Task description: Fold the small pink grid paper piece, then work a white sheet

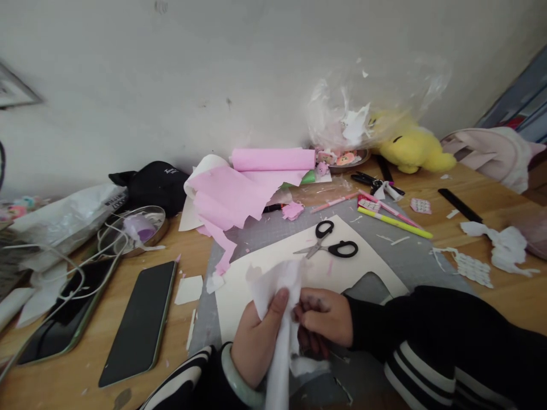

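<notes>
My left hand is wrapped round a rolled sheet of white paper, its thumb lying on top. Closed at the paper's right edge is my right hand, the fingers pinching a loose, torn-looking strip that hangs beside the roll. Under both hands lies a cream sheet of card with a cut-out hole at its right. A pair of black-handled scissors rests on that card with its blades apart, just beyond my hands. The fingertips of my right hand are partly hidden.
A grey cutting mat lies beneath the card. Torn pink paper and a pink roll are behind. A phone lies left; a yellow highlighter, black keys, paper scraps and a yellow plush toy are to the right.
</notes>
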The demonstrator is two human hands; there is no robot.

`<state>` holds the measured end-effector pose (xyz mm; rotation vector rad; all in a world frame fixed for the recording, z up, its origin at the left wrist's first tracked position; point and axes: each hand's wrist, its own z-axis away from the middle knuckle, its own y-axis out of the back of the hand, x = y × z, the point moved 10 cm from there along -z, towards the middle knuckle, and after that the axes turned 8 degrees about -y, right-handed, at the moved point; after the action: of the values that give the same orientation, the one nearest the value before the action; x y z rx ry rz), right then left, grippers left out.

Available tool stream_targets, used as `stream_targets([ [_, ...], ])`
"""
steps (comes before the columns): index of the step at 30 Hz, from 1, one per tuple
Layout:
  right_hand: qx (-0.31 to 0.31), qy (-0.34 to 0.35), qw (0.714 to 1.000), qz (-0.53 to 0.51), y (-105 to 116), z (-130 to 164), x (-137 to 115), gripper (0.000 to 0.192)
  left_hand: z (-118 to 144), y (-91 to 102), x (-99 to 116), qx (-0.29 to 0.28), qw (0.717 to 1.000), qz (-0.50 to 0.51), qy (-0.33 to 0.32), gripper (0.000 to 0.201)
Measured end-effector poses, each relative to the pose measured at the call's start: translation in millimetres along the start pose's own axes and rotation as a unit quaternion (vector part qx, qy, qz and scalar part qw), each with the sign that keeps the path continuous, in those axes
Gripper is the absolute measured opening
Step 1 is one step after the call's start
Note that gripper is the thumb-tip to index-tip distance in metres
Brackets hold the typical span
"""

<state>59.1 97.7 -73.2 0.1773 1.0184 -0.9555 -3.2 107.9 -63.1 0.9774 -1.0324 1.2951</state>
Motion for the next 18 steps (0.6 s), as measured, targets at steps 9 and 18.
stream_targets([
  [9, 0.007, -0.011, 1.0, 0.002, 1, 3, -2, 0.011, 6, -27.5, 6, -0.116, 0.993, 0.003, -0.02, 0.032],
  [18, -0.004, -0.007, 1.0, 0.013, -3, 3, -2, 0.005, 2, -8.2, 0, -0.039, 0.999, 0.013, 0.003, 0.032],
])
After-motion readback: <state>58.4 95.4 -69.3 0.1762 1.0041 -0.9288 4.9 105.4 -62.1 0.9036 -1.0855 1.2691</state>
